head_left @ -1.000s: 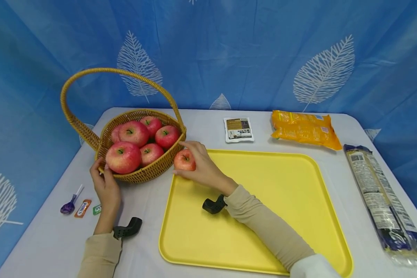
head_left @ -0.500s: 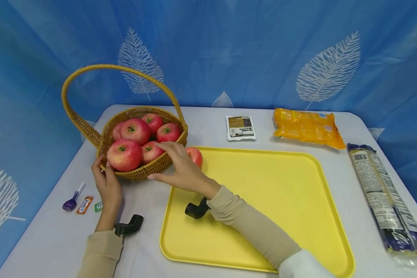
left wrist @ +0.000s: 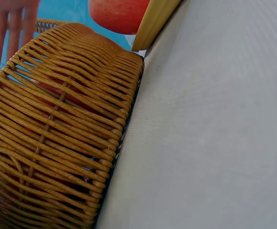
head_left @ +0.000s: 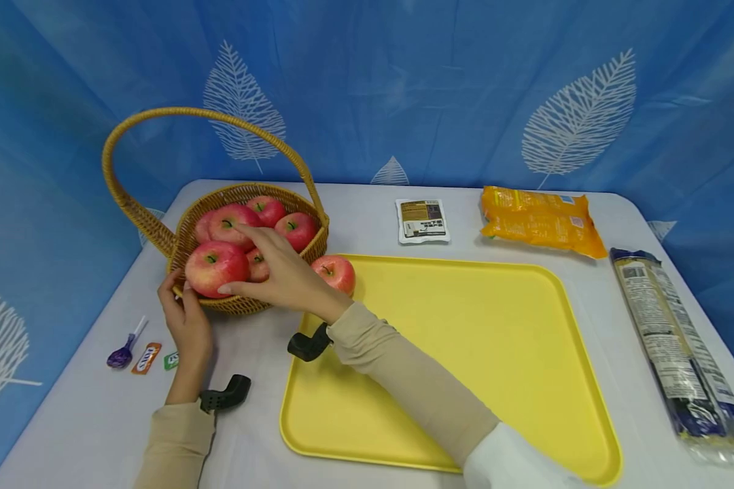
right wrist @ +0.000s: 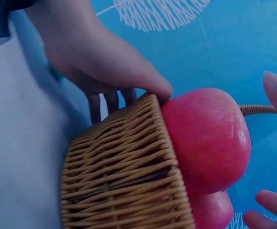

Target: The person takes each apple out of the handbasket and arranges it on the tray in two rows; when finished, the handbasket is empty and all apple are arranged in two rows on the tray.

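Several red apples fill a wicker basket [head_left: 235, 305] with a tall arched handle, at the back left of the table. My left hand [head_left: 188, 327] holds the basket at its front left rim; in the right wrist view its thumb lies at the rim beside an apple [right wrist: 207, 140]. Over the basket, my right hand [head_left: 281, 272] reaches in with thumb and fingers spread near the large front apple [head_left: 215, 267]. The right wrist view shows a gap between its fingertips [right wrist: 271, 202] and that apple. Another apple [head_left: 338, 273] sits at the yellow tray's [head_left: 452, 360] back left corner.
Left of my left hand lie a purple lollipop [head_left: 121, 355], an orange-wrapped candy [head_left: 146, 358] and a green one [head_left: 171, 360]. A small packet [head_left: 423, 221] and an orange bag [head_left: 543, 222] lie behind the tray. Long packages [head_left: 673, 346] lie on the right.
My right hand has let go of the apple at the tray's corner and moved left over the basket, to the large front apple. My left hand has stayed at the basket rim.
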Demonstrator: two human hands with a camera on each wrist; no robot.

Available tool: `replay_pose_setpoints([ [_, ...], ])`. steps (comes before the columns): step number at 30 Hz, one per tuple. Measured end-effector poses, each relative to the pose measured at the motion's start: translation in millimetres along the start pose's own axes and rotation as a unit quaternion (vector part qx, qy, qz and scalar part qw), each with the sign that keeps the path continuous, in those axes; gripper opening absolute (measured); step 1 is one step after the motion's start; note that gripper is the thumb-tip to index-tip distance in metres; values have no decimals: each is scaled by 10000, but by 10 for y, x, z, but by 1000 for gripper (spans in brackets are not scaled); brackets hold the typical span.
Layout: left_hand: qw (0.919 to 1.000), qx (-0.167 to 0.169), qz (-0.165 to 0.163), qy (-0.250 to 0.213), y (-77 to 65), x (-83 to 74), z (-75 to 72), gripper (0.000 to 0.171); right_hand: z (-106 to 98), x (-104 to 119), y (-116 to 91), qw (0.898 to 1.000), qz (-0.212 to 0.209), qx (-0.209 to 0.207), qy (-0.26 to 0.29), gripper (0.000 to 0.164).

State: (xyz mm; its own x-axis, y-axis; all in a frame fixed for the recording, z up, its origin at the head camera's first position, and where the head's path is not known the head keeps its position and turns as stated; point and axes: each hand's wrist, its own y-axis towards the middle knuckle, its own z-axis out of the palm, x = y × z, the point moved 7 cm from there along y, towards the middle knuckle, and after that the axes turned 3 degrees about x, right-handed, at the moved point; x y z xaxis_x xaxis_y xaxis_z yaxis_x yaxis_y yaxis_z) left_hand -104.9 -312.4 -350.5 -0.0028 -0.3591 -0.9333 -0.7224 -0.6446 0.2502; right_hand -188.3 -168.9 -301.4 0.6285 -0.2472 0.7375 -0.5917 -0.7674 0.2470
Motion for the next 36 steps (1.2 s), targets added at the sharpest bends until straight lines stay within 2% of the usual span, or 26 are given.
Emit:
replay_pose_setpoints([
  [3,10000,3,-28,-29,33,76,2,40,7,36,97,10000,-12,85,-7,84],
  [7,10000,6,-48,29,87,249,-5,38,66,25,180,9991,182,276,248,83],
  [11,9999,-40,-25,166,109,345,-23,37,153,0,249,9987,308,392,113,84],
  [18,9999,-115,45,23,125,327,-8,37,237,-30,304,9978,474,470,-56,92],
  [28,10000,-68,55,-39,143,302,36,38,196,-20,263,9992,-5,374,-119,88],
  [36,9997,-219,73,-16,104,317,-20,38,238,-34,203,9996,-206,184,-57,79],
])
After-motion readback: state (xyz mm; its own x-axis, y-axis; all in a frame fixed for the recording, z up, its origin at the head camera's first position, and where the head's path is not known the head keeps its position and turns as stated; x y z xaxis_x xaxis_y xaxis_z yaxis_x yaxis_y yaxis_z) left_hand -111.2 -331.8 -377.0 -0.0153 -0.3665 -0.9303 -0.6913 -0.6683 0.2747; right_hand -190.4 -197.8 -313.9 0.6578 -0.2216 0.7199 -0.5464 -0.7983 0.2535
